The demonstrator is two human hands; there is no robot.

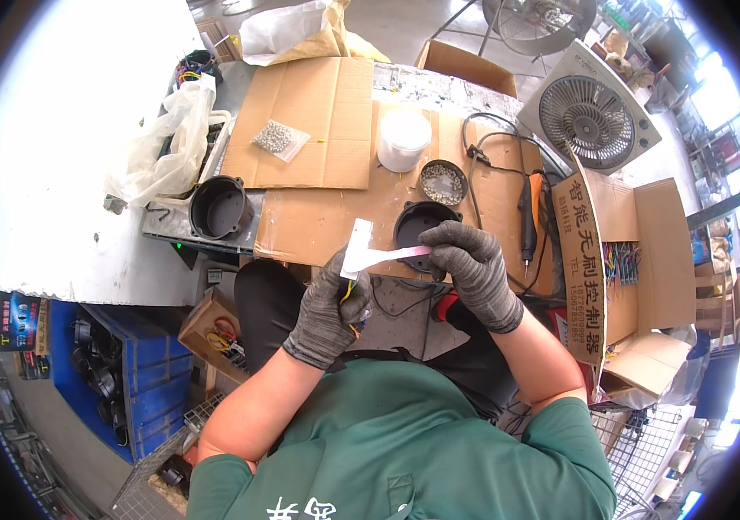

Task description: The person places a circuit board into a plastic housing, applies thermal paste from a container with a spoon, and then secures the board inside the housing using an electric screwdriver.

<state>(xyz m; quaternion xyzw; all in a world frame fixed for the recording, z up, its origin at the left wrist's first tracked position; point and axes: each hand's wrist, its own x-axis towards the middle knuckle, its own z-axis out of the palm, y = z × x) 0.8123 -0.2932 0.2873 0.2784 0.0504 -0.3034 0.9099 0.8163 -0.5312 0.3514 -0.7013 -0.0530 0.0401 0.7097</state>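
Both my hands wear grey knit gloves. My left hand (329,314) is closed round a small white flat-faced piece (358,247), with yellow and blue wires showing between and below the fingers. A thin white strip (391,255), pinkish toward its right end, stretches from that piece to my right hand (471,264), which pinches its end. Whether the strip is a peeling backing or a separate part, I cannot tell. Just beyond my right hand stands a black round housing (409,227), partly hidden by the glove. Another black round housing (221,208) sits to the left.
Cardboard sheets (318,208) cover the bench. On them are a bag of small metal parts (280,139), a white tub (404,139), a round dish of screws (443,184) and an orange-black corded screwdriver (529,212). A fan (591,117) and an open carton (621,299) stand right; a blue bin (157,364) lower left.
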